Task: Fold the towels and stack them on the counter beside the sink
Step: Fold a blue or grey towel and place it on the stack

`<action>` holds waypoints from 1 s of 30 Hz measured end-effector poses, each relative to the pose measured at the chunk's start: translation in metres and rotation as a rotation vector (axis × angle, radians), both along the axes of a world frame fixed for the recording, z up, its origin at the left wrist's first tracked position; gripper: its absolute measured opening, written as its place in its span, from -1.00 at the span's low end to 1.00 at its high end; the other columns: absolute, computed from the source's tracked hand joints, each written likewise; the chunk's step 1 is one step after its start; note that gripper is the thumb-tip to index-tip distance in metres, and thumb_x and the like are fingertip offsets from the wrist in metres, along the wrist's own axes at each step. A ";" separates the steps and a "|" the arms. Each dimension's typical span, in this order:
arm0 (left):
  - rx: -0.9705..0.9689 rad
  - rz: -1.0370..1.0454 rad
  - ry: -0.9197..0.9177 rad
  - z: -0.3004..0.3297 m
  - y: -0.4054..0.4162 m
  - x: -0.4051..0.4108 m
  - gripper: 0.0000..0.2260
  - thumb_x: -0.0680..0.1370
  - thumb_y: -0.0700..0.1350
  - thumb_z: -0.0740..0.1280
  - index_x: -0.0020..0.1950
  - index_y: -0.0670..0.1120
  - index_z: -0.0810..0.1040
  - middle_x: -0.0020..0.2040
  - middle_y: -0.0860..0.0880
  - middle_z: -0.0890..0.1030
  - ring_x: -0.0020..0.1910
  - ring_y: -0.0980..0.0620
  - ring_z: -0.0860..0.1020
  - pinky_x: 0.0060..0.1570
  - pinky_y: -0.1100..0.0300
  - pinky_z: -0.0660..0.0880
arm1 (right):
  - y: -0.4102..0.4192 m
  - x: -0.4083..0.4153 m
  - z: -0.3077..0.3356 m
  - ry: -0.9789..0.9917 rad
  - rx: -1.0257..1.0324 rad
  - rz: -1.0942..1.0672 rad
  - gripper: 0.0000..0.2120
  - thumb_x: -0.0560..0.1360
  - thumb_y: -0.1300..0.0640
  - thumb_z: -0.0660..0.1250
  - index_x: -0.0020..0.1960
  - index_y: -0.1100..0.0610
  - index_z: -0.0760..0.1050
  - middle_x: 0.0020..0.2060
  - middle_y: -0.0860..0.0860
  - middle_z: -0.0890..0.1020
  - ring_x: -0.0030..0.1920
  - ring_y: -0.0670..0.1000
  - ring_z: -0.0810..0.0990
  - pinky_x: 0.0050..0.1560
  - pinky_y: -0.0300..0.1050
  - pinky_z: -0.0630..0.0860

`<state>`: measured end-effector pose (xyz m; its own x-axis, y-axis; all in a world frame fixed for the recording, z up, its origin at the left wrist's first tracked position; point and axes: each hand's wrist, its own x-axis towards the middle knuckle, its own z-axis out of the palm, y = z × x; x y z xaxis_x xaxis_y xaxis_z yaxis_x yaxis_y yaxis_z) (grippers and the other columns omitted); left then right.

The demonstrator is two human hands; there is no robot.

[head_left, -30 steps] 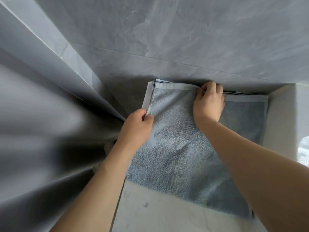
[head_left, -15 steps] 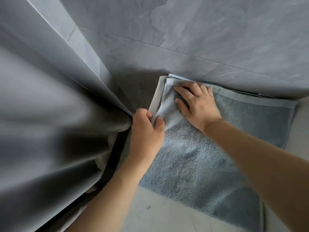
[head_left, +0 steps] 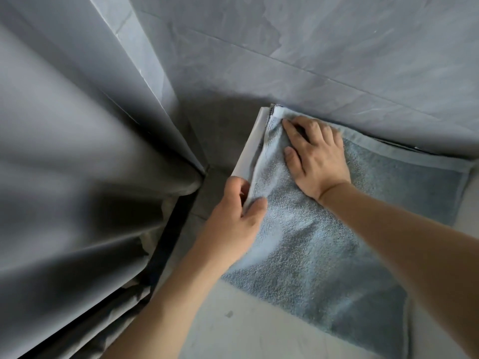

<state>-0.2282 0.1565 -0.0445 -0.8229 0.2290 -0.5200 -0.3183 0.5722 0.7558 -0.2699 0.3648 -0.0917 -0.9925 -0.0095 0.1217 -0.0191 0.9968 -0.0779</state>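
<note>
- two hands work on one blue-grey towel (head_left: 324, 244), which lies on the pale counter (head_left: 233, 330) with its far edge pushed against the grey wall (head_left: 311, 47).
- left hand (head_left: 233, 218) pinches the left edge of the towel between thumb and fingers, near the far left corner of the pile.
- right hand (head_left: 317, 156) lies flat on the towel close to that far corner, fingers spread and pressing the cloth down.
- under the blue towel i can see a white layer (head_left: 247, 149) and some dark edges at the corner, so i think it already sits on top of other folded pieces; how many, i cannot tell.
- my judgement on progress: this towel looks folded at least once and is now being lined up and smoothed on the stack. if more towels wait to be folded, the view does not show them.
- the sink is not in view, so i cannot confirm that this place is beside it.
- a large grey curtain (head_left: 77, 177) fills the left side and hides what is behind it.
- the near right corner of the towel is covered by the right forearm, and the towel's right end is cut off by the picture edge.
</note>
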 end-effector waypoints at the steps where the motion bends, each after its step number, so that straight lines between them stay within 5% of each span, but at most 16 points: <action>1: -0.016 0.055 -0.027 0.003 0.003 -0.001 -0.77 0.56 0.18 0.29 -0.04 0.06 0.36 -0.38 0.16 0.52 -0.43 0.14 0.45 -0.34 0.11 0.33 | 0.000 0.000 0.000 0.000 0.002 -0.002 -0.46 0.56 -0.09 0.04 0.48 0.08 0.31 0.30 0.10 0.43 0.20 0.19 0.39 0.25 0.08 0.22; 3: 0.008 0.168 -0.160 0.008 0.008 -0.005 -0.66 0.56 0.25 0.27 -0.04 -0.02 0.50 -0.29 0.08 0.62 -0.33 0.20 0.56 -0.25 0.05 0.47 | 0.000 0.000 0.000 -0.005 0.005 -0.007 -0.46 0.56 -0.09 0.03 0.49 0.07 0.31 0.30 0.10 0.42 0.21 0.18 0.38 0.26 0.08 0.21; 5: 0.087 0.212 -0.338 0.012 0.009 -0.008 -0.61 0.57 0.20 0.30 0.00 -0.12 0.63 -0.09 -0.13 0.70 -0.07 -0.02 0.67 0.05 -0.08 0.55 | -0.001 0.000 0.001 -0.014 0.009 -0.009 -0.46 0.56 -0.09 0.03 0.49 0.07 0.31 0.30 0.10 0.42 0.20 0.18 0.38 0.26 0.08 0.21; 7: 0.131 0.237 -0.412 0.019 0.004 -0.010 -0.67 0.58 0.11 0.35 0.01 -0.17 0.65 0.00 -0.25 0.67 0.01 -0.23 0.65 0.14 -0.20 0.52 | -0.001 0.000 0.002 -0.008 -0.001 -0.004 -0.46 0.56 -0.09 0.02 0.48 0.08 0.32 0.29 0.10 0.43 0.19 0.17 0.39 0.24 0.08 0.21; 11: 0.062 0.161 -0.320 0.020 -0.014 -0.016 -0.86 0.58 0.00 0.37 0.02 -0.06 0.59 -0.01 -0.17 0.68 0.02 -0.21 0.65 0.09 -0.14 0.55 | -0.001 0.000 0.001 0.011 -0.027 0.009 -0.46 0.57 -0.08 0.00 0.48 0.09 0.32 0.30 0.09 0.41 0.21 0.13 0.34 0.24 0.06 0.18; 15: -0.154 0.009 -0.266 0.012 -0.014 -0.018 -0.77 0.53 0.14 0.36 -0.07 0.01 0.45 -0.17 0.00 0.59 -0.24 0.06 0.56 -0.28 0.19 0.47 | 0.000 -0.001 0.001 0.013 -0.014 0.006 -0.46 0.57 -0.07 0.01 0.49 0.08 0.30 0.32 0.07 0.39 0.25 0.12 0.31 0.25 0.04 0.16; 17: -0.103 0.023 -0.342 0.010 -0.006 -0.020 -0.70 0.52 0.26 0.32 -0.13 0.04 0.44 -0.19 0.11 0.53 -0.23 0.16 0.48 -0.28 0.21 0.35 | 0.000 -0.001 0.001 0.005 -0.012 0.002 -0.46 0.57 -0.08 0.01 0.49 0.08 0.29 0.33 0.07 0.39 0.27 0.13 0.33 0.27 0.05 0.17; 19: 0.034 0.124 -0.347 0.003 -0.002 -0.020 -0.74 0.56 0.17 0.32 -0.14 -0.01 0.48 -0.22 0.11 0.48 -0.27 0.16 0.43 -0.27 0.20 0.29 | 0.000 -0.001 0.001 0.001 -0.013 -0.001 -0.46 0.57 -0.08 0.00 0.49 0.07 0.29 0.34 0.06 0.39 0.28 0.13 0.33 0.28 0.05 0.17; 21: 0.084 0.257 -0.185 -0.004 -0.002 -0.017 -0.78 0.59 0.00 0.33 -0.15 -0.12 0.46 -0.29 0.02 0.46 -0.38 0.13 0.41 -0.39 0.24 0.31 | -0.002 -0.001 0.001 -0.003 -0.020 -0.002 -0.46 0.57 -0.08 0.00 0.49 0.07 0.30 0.34 0.05 0.39 0.28 0.13 0.35 0.28 0.05 0.18; 23: -0.060 0.243 0.065 -0.007 -0.003 -0.007 -0.73 0.60 0.01 0.33 -0.19 -0.09 0.35 -0.37 0.05 0.42 -0.45 0.12 0.40 -0.47 0.25 0.31 | -0.002 -0.001 0.002 0.000 -0.016 -0.001 -0.46 0.56 -0.07 0.00 0.48 0.08 0.31 0.33 0.05 0.40 0.27 0.13 0.36 0.28 0.05 0.19; 27: -0.547 0.007 0.413 -0.011 -0.009 0.012 -0.73 0.60 0.19 0.20 0.02 -0.01 0.32 -0.20 -0.02 0.55 -0.15 -0.19 0.56 -0.31 0.04 0.32 | -0.003 0.000 0.003 0.007 -0.017 -0.005 -0.47 0.56 -0.06 0.01 0.48 0.09 0.32 0.32 0.06 0.42 0.26 0.12 0.36 0.27 0.05 0.20; 30: -0.523 -0.142 0.933 -0.013 -0.011 0.029 -0.72 0.51 0.00 0.29 0.16 -0.09 0.43 0.06 -0.12 0.50 0.00 -0.20 0.47 -0.03 -0.06 0.36 | -0.003 0.000 0.003 0.017 -0.010 0.003 -0.47 0.56 -0.06 0.02 0.47 0.09 0.34 0.31 0.06 0.43 0.26 0.12 0.37 0.26 0.05 0.22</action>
